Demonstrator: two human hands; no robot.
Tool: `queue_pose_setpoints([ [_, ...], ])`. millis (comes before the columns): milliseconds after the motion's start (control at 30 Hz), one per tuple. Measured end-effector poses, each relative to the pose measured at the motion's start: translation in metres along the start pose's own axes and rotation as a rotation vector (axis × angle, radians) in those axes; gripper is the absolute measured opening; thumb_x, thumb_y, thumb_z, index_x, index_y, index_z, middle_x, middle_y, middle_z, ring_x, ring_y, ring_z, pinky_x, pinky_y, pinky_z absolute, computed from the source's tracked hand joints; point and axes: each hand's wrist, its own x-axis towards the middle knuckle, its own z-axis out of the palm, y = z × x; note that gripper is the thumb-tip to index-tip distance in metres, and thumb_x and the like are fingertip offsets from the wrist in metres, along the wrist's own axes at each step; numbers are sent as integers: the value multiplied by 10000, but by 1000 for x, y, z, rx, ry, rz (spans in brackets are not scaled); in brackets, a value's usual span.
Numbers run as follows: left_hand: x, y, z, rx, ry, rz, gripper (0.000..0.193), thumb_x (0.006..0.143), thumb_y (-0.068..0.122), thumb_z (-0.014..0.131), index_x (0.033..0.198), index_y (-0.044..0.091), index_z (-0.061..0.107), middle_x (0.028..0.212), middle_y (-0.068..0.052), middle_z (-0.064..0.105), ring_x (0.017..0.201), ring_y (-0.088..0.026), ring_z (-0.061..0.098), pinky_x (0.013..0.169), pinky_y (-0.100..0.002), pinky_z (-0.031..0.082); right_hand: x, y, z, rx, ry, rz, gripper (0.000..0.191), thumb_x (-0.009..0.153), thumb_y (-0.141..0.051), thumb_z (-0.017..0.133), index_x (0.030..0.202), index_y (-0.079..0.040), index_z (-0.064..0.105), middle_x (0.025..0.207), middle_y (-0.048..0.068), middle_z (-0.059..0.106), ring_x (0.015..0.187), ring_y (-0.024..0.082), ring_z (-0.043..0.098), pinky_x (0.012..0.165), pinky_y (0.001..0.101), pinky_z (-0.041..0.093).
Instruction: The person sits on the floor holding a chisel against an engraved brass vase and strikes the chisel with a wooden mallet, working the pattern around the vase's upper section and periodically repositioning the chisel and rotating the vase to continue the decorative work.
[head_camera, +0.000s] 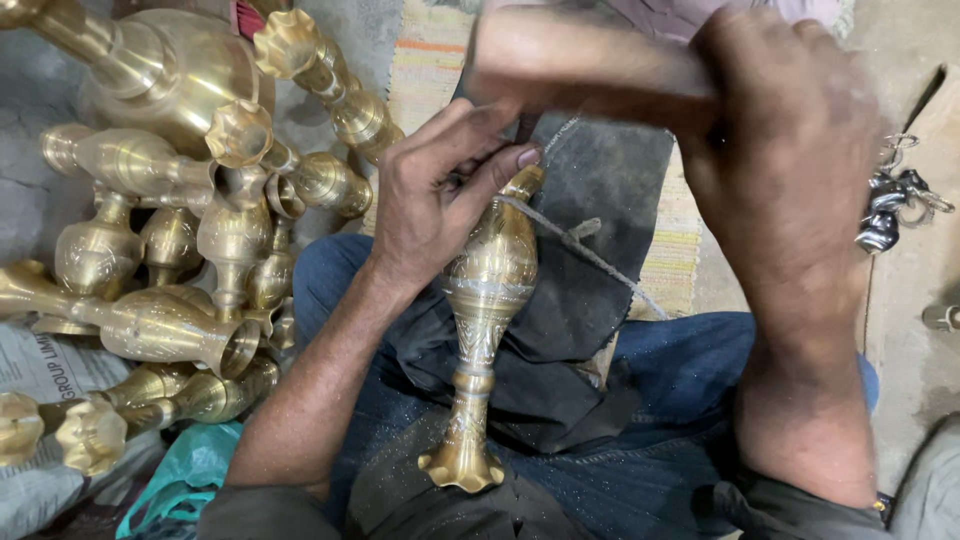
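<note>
Gripping a thin dark tool (527, 128) between closed thumb and fingertips, the left hand (440, 200) pressed its point against the upper end of a brass vase (487, 300) that lay along the person's lap, its scalloped foot (462, 465) towards the body. The right hand (790, 170) was closed round a wooden mallet (590, 75), blurred above the left fingers, so its exact grip could not be told beyond a clenched fist.

Judging by the surface, the work was well along: fine cut patterns already covered the vase's belly and stem below the left fingers, a plain bright band crossed the middle, and only the part under the fingertips seemed still in hand. Metal dust speckled the blue jeans (660, 400) and the black cloth (580, 290) beneath.

Well beyond the left wrist lay a heap of similar vases (190, 260), smooth, yellow and shiny, with fluted rims and bulbous bodies. A bunch of keys (890, 210) rested on the floor past the right knuckles.
</note>
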Motion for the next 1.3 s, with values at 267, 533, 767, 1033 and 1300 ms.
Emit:
queue_pose_setpoints([
  [267, 2, -6, 0, -53, -23, 9, 370, 1013, 143, 800, 1340, 25, 675, 987, -38, 695, 867, -110, 728, 719, -261, 626, 5, -3, -1, 23, -43, 22, 250, 966, 20, 730, 1160, 26, 573, 1008, 190, 682, 954, 382, 683, 854, 457, 525],
  [533, 3, 0, -3, -83, -36, -6, 365, 1009, 134, 790, 1338, 30, 673, 1008, -48, 704, 899, -118, 738, 746, -258, 633, 11, -6, -2, -58, -146, 25, 255, 951, -28, 811, 1091, 10, 601, 881, 209, 658, 837, 421, 661, 776, 525, 514],
  [767, 8, 7, -7, -103, -51, -37, 360, 993, 134, 797, 1320, 31, 688, 1023, -57, 699, 859, -108, 687, 722, -275, 582, 13, -11, -3, -22, -77, 33, 265, 927, -51, 808, 1068, 1, 589, 898, 206, 663, 850, 424, 664, 733, 508, 508],
  [1033, 4, 0, -5, -111, -72, -51, 373, 994, 150, 792, 1332, 39, 682, 1019, -45, 706, 850, -108, 701, 714, -276, 598, 14, -9, 4, 16, -78, 69, 219, 965, -34, 768, 1068, -2, 576, 903, 186, 681, 868, 392, 687, 750, 488, 521],
  [1300, 3, -3, -6, -68, -119, -98, 421, 960, 159, 798, 1354, 49, 700, 908, -49, 689, 756, -131, 640, 647, -299, 542, 12, -9, 7, -31, -113, 63, 235, 966, -44, 809, 1054, 1, 595, 866, 176, 696, 820, 324, 711, 709, 450, 563],
])
